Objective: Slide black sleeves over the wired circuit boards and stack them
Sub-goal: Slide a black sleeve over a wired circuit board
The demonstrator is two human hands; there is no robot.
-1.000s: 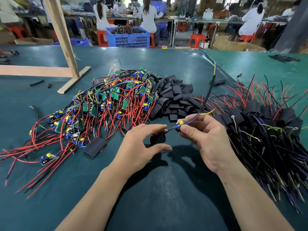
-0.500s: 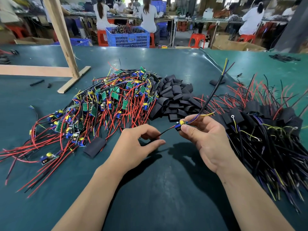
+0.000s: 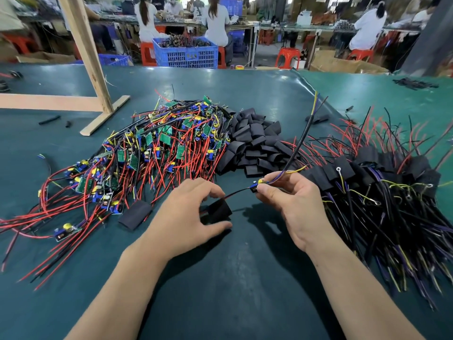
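Pinching a wired circuit board point(image 3: 256, 185) (blue and yellow parts showing), the right hand point(image 3: 291, 204) faces the left hand point(image 3: 188, 214), whose grip holds a black sleeve point(image 3: 218, 209) threaded on the board's leads; loose sleeves point(image 3: 255, 141) lie beyond, finished pieces point(image 3: 382, 182) rightward.

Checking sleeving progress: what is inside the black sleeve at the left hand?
Red and black wires enter the black sleeve by the left hand. Its interior is hidden; the board remains outside.
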